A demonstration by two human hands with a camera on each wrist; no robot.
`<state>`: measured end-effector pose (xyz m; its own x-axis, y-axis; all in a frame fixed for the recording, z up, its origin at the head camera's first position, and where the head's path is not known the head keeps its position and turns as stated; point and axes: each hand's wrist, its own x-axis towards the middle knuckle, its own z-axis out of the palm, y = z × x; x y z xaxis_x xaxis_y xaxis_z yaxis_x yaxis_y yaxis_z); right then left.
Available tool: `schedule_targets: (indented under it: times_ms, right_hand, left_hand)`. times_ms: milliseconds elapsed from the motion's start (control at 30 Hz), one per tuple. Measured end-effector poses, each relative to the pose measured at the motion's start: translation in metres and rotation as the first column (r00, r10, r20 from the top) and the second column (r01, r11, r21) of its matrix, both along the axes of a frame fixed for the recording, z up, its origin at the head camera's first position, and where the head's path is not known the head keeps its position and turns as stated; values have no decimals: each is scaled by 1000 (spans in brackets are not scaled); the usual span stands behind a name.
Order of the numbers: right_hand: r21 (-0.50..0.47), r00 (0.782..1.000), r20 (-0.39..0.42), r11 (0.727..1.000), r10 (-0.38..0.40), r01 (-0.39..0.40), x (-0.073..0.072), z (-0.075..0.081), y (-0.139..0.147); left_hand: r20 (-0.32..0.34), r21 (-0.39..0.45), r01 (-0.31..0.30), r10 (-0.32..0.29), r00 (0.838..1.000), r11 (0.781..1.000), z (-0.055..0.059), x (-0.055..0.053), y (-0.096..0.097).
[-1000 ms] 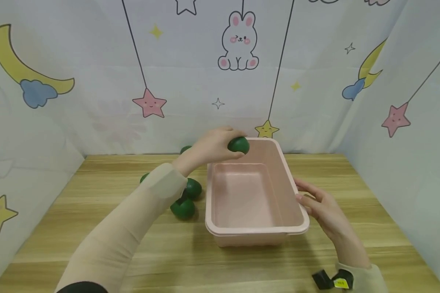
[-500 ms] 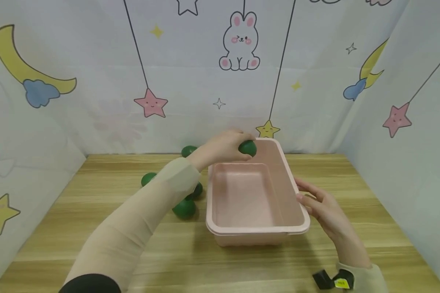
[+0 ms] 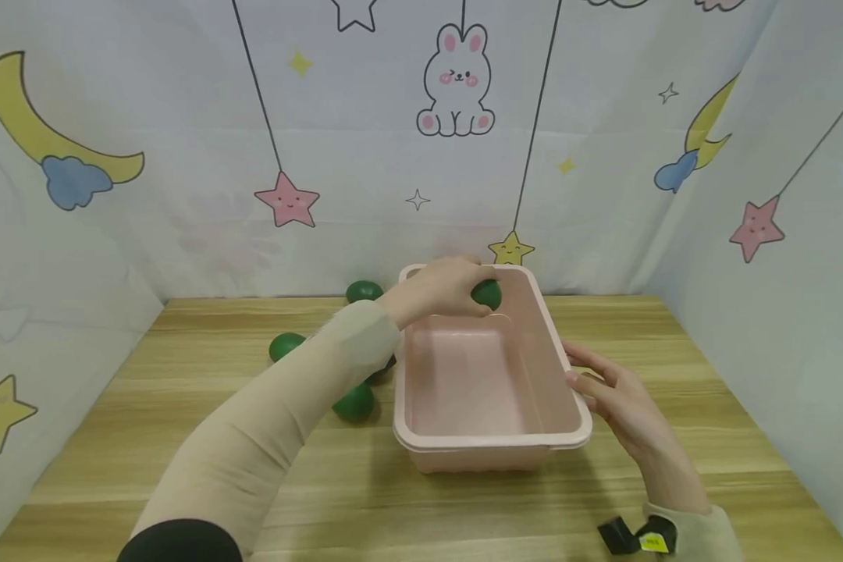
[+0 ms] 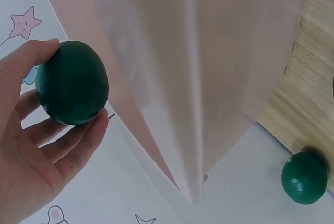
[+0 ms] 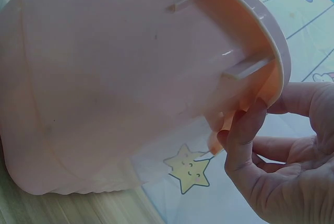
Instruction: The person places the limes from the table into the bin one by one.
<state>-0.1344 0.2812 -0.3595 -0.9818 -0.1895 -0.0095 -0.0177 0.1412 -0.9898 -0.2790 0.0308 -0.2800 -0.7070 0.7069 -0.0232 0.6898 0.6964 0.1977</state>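
My left hand (image 3: pixel 444 287) reaches over the far left part of a pink plastic basin (image 3: pixel 492 442). It holds a dark green, egg-shaped fruit (image 3: pixel 488 294) between thumb and fingers, above the basin's inside. Close up in the left wrist view, the smooth fruit (image 4: pixel 73 83) sits at the fingertips, beside the basin's pale outer wall (image 4: pixel 229 67). My right hand (image 3: pixel 625 410) pinches the basin's right rim. From the right wrist view, the fingers (image 5: pixel 245 130) curl at the rim's underside, with the thumb on the other side. The basin's visible floor holds nothing.
Left of the basin, several similar green fruits lie on the wooden table (image 3: pixel 218 375): one at the back (image 3: pixel 364 292), one farther left (image 3: pixel 287 346), one nearer the front (image 3: pixel 354 403). My left sleeve (image 3: pixel 267 421) covers part of that area. A patterned curtain (image 3: pixel 365 125) stands behind.
My left hand has moved rightward and slightly lower with the green fruit, from the basin's left edge to over its inside. The right hand has stayed at the rim.
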Motion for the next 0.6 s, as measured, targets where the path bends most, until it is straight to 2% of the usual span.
schedule_targets:
  times_ms: [200, 400, 600]
  right_hand:
    - [-5, 1000, -2, 1000, 14, -14, 0, 0, 0]
    - [-6, 1000, 1, 1000, 15, -15, 0, 0, 1]
    - [-5, 1000, -2, 1000, 13, -13, -1, 0, 0]
  left_hand:
    - [-18, 3, 29, -29, 999, 1000, -1, 3, 3]
    - [-20, -36, 48, -49, 999, 998, -3, 5, 9]
    - [-77, -77, 81, -87, 993, 994, -7, 5, 15]
